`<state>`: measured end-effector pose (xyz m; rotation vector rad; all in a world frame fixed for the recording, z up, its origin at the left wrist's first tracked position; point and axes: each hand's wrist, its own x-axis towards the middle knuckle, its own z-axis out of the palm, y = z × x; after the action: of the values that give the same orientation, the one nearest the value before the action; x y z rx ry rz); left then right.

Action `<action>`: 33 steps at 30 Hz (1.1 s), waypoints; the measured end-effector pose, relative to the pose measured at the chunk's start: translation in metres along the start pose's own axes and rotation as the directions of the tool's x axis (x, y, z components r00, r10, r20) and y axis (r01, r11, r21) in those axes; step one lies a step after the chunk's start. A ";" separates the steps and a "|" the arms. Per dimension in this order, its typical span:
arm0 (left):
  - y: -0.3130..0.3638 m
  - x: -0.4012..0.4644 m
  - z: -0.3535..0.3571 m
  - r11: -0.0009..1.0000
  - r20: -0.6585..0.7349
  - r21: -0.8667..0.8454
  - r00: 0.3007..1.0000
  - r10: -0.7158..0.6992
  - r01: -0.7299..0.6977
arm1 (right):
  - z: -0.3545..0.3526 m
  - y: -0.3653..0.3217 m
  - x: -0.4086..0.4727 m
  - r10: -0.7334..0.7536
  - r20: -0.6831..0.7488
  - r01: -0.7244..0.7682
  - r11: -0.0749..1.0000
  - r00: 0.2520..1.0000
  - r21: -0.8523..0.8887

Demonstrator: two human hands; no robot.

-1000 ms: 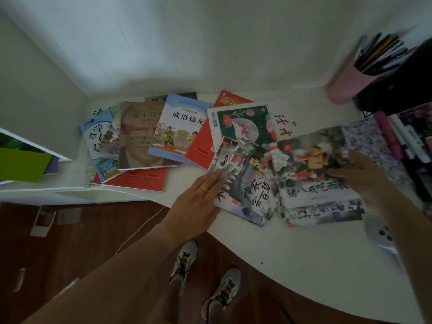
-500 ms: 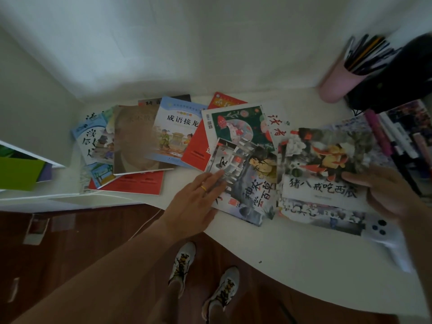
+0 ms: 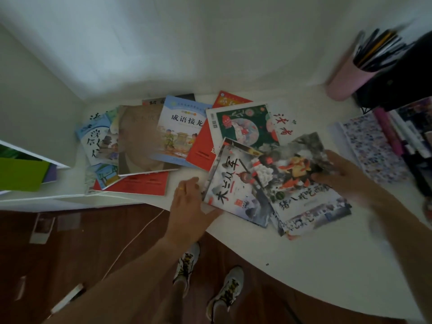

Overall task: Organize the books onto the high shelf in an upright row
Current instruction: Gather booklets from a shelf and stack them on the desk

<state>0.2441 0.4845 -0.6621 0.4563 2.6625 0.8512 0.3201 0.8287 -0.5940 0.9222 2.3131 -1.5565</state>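
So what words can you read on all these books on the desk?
"成语接龙" on the light blue book.
"木兰从军" on the ink-painting book touched by the left hand.
"猪八戒吃西瓜", partly blurred, on the book held by the right hand.
Red brush characters on the white book: unclear.
Brown book, red book, leftmost blue book: too blurred.

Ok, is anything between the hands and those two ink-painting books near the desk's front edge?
Nothing visible. The left hand is at the left edge of the ink-painting book, and the right hand holds the overlapping pig-story book by its right side. The high shelf is out of view, so that path cannot be judged.
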 end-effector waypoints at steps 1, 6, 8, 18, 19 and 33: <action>0.004 -0.003 0.004 0.995 0.021 -0.052 0.996 -0.082 0.083 | -0.004 0.002 -0.004 0.010 -0.072 -0.003 0.995 0.997 0.103; 0.028 0.010 0.003 0.820 0.138 -0.426 0.924 -0.358 0.381 | -0.012 -0.001 0.004 0.017 0.039 -0.026 0.971 0.999 0.239; 0.036 0.016 -0.001 0.652 0.217 -0.645 0.914 -0.343 0.398 | -0.002 0.001 0.015 0.016 0.037 -0.024 0.970 0.999 0.243; 0.053 0.040 0.017 0.739 -0.051 -0.634 0.941 -0.334 0.228 | 0.035 0.004 0.024 -0.084 0.088 0.072 0.988 0.993 0.133; 0.053 0.041 0.019 0.749 -0.067 -0.623 0.939 -0.337 0.225 | 0.034 0.009 0.024 -0.080 0.062 0.071 0.987 0.995 0.142; 0.051 0.048 0.022 0.682 -0.022 -0.699 0.946 -0.323 0.216 | -0.005 0.048 -0.002 0.128 -0.120 -0.066 0.904 0.985 0.423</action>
<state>0.2201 0.5538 -0.6576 -0.1974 2.1890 1.7112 0.3517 0.8445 -0.6273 1.2646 2.0127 -2.0468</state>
